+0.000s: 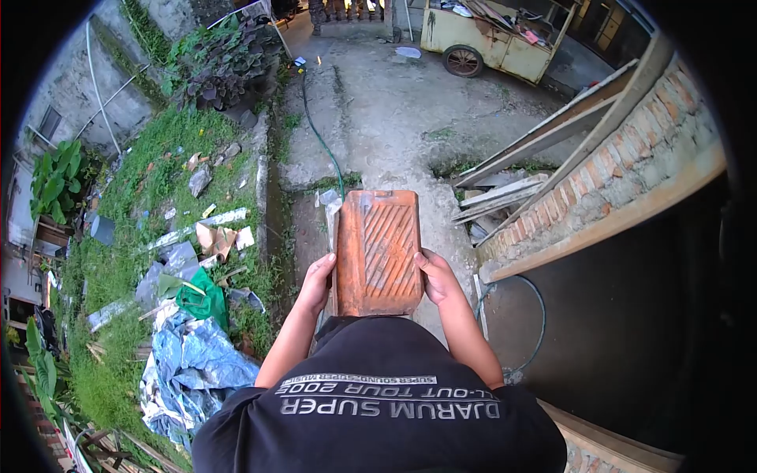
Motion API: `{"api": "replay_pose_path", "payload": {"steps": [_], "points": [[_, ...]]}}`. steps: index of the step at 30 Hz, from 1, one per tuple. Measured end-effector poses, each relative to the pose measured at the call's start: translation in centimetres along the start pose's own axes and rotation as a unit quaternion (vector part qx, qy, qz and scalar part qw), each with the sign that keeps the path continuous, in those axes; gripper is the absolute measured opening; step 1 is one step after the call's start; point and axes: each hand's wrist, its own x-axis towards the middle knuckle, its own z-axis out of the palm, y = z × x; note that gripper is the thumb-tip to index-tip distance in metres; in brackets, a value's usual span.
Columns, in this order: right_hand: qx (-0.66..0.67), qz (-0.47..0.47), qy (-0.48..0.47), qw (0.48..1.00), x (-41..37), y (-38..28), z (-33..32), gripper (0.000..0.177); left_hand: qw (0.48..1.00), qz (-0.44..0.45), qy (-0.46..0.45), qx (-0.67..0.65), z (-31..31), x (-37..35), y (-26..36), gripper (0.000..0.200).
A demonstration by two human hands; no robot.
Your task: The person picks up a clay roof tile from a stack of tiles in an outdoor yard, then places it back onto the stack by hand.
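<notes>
Shirt (pixel 378 359) reads "DJARUM SUPER"; left hand (pixel 316 281) and right hand (pixel 438 277) have grips clamped on tile (pixel 378 248).

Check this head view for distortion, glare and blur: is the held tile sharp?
Head view: strong fisheye bending, black vignette around the edges; soft even daylight, no glare or hard shadows; the roof tile between left hand and right hand is sharp, its ribs clear; the far cart slightly softer.

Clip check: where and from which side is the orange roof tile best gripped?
Probably by the two long side edges near its close end, one hand from each side. The orange roof tile is a broad flat slab, ribbed face up, likely too wide for one hand; the left hand and right hand clasp it there.
</notes>
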Motion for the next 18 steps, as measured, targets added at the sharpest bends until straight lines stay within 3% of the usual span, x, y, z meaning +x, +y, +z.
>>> {"api": "replay_pose_path", "payload": {"steps": [11,18], "points": [[0.009,-0.031,0.037,0.999,15.0,-5.9,1.2,0.063,0.998,-0.033,-0.028,0.048,-2.4,17.4,7.5,0.044],[0.022,-0.044,0.056,0.997,21.7,-6.5,2.7,0.061,0.995,-0.012,-0.055,0.083,-4.7,24.4,12.0,0.046]]}}
